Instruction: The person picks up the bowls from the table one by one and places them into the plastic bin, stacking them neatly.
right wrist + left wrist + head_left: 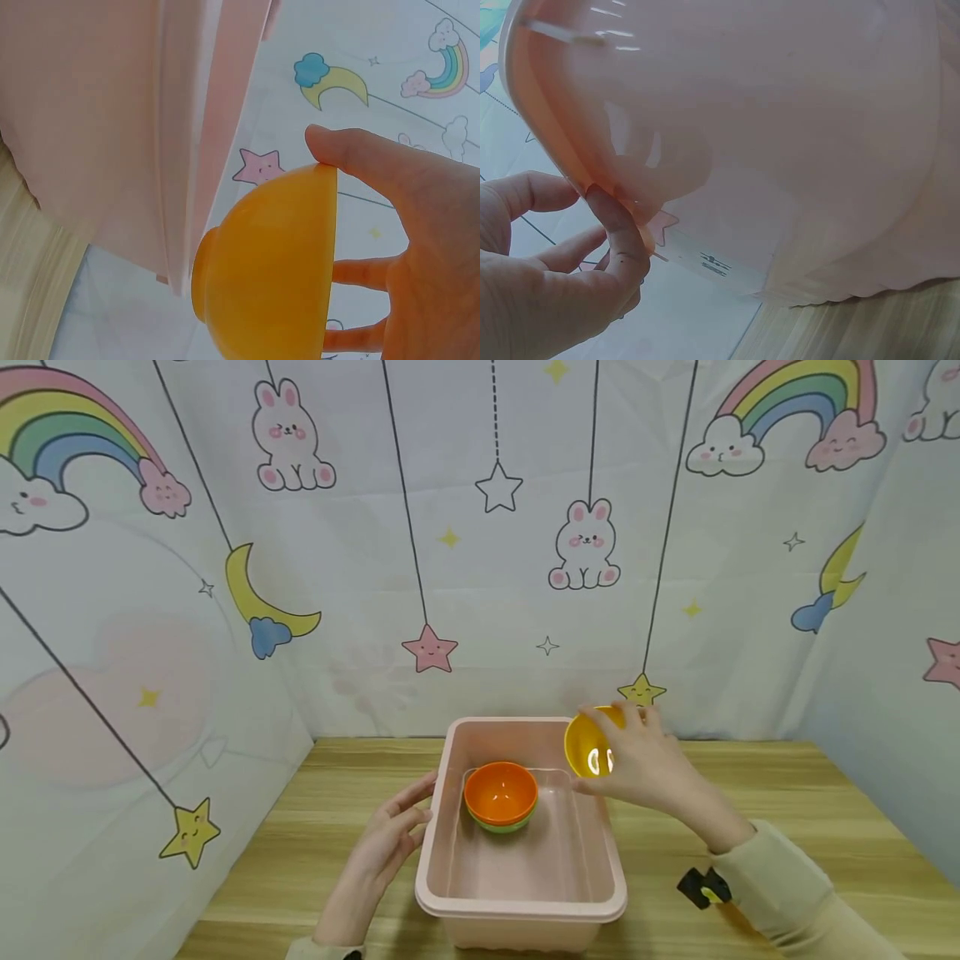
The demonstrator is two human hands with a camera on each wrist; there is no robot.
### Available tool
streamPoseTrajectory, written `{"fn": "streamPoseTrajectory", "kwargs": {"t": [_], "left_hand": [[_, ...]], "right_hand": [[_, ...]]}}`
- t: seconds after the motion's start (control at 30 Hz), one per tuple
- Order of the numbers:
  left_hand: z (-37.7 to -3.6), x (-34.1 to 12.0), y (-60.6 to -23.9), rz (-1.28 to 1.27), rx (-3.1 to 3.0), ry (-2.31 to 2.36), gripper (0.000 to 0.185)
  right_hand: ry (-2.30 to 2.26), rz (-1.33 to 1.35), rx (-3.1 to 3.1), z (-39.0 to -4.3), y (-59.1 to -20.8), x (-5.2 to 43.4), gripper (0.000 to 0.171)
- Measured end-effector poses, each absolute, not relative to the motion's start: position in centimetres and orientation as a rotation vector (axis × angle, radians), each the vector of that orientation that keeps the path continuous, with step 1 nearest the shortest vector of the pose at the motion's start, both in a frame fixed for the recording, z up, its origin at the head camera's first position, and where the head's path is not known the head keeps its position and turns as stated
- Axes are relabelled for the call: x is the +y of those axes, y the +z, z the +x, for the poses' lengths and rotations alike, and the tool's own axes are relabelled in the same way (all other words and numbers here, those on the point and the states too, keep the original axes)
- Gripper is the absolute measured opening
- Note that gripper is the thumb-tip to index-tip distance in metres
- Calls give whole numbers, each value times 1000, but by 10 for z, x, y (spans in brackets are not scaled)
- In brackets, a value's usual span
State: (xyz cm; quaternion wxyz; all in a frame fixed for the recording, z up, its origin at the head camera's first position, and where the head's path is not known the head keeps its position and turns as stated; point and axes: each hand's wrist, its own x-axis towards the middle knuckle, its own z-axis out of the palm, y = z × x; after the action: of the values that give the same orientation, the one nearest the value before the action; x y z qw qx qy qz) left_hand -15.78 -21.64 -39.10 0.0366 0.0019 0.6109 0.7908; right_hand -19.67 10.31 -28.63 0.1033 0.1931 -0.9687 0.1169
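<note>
A yellow bowl (587, 745) is held by its rim in my right hand (643, 760), tilted on its side above the right edge of the pink bin (525, 907). The right wrist view shows the bowl's rounded outside (270, 262) and foot, with the thumb on the rim and fingers behind it. Inside the bin, toward its left wall, an orange bowl (501, 793) sits nested in a green bowl (504, 828). My left hand (386, 839) touches the bin's left rim from outside, its fingertips right at the lip in the left wrist view.
The bin stands on a wood-grain table (337, 768). A white cloth backdrop (360, 585) with printed rabbits, stars and rainbows hangs behind the table and along both sides. A small black device (703, 888) shows beside the right sleeve (780, 868).
</note>
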Motion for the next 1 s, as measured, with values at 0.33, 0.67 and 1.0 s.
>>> {"fn": "streamPoseTrajectory", "kwargs": {"t": [0.33,0.67,1.0], "left_hand": [[-158,-217,-391,23,1877,2407,63],[-158,-217,-391,32,1870,2405,64],[-158,-217,-391,35,1872,2405,63]], "right_hand": [[357,625,-2834,-195,-283,93,95],[384,644,-2847,-193,-281,83,96],[414,664,-2848,-195,-279,71,93]]}}
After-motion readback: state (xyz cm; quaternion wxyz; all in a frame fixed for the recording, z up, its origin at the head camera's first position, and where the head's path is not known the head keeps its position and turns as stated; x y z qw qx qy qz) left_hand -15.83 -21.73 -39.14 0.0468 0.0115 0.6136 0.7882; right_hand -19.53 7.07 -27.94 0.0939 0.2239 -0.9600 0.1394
